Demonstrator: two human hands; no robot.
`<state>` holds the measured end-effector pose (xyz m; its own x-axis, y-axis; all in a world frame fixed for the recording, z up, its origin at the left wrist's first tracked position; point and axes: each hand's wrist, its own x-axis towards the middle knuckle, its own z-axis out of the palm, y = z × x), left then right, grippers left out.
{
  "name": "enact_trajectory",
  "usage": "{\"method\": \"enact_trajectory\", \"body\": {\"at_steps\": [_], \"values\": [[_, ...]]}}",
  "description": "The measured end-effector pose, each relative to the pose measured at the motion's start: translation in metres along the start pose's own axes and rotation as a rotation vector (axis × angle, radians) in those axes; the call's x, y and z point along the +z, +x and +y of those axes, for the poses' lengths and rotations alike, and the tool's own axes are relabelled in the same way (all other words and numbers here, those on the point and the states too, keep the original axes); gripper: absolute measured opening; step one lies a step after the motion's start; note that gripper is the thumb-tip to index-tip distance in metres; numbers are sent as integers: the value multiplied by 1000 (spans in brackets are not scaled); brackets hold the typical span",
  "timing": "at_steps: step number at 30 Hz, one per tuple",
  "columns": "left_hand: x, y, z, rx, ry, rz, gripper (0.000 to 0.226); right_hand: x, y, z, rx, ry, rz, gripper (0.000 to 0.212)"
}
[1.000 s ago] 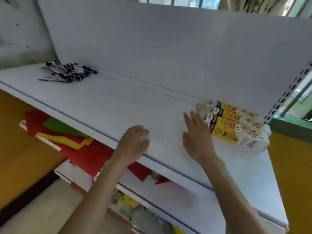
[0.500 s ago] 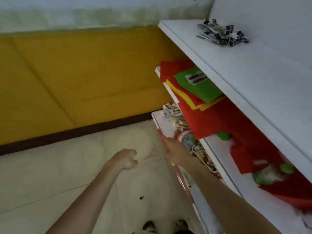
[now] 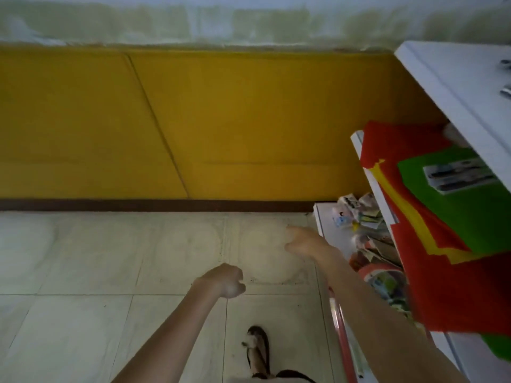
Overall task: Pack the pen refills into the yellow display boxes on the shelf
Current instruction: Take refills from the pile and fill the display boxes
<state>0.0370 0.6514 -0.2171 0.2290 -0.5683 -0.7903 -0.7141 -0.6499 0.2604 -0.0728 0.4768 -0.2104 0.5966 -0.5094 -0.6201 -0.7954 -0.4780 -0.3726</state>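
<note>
The pen refills (image 3: 506, 91) show only as a few dark and silvery ends cut off by the right edge, lying on the white top shelf (image 3: 442, 73). Under that shelf, a middle shelf carries overlapping paper sheets: red (image 3: 401, 150), a yellow strip (image 3: 406, 214) and green (image 3: 456, 217), with a pale packet (image 3: 456, 175) lying on the green one. Lower again, a white bottom shelf (image 3: 327, 225) holds a jumble of small printed packets (image 3: 356, 211), too blurred to name.

The right hand (image 3: 307, 241) reaches out over the floor just beside the corner of that bottom shelf, fingers stretched forward and grasping nothing. The left hand (image 3: 224, 280) hangs in front of the body over the tiles, clenched into a fist with nothing visible in it.

The floor (image 3: 110, 258) is pale tile with faint round marks. A dark skirting strip (image 3: 138, 205) runs along its far edge, below yellow wall panels (image 3: 221, 120) and a stained pale wall (image 3: 193, 20) above them. One sandalled foot (image 3: 258, 346) stands at the bottom.

Half a second ago the whole heap of refills was in view; the view has since swung left, pushing the shelves to the right edge. A second ago both hands were on the top shelf, the right one beside the yellow display boxes, which are now out of the picture.
</note>
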Motion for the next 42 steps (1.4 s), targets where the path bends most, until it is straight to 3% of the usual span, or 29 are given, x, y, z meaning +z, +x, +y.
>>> {"method": "enact_trajectory", "body": {"at_steps": [6,12,19,25,29,37,42], "values": [[-93,42,1,1,-31,76,52,-54,63,-6,32,40,46,44],[-184,99,17,111,-10,120,51,-73,99,6,135,133,-12,53],[-261,169,37,198,232,-28,51,-116,160,2,309,240,-10,36],[-308,209,63,283,342,-114,40,-194,173,-13,353,353,255,41],[-341,216,108,386,412,-138,43,-230,167,-3,400,344,473,29],[-411,207,229,588,484,41,52,-293,132,37,469,318,343,39],[-450,168,315,778,524,118,51,-368,77,59,385,390,651,40]]}}
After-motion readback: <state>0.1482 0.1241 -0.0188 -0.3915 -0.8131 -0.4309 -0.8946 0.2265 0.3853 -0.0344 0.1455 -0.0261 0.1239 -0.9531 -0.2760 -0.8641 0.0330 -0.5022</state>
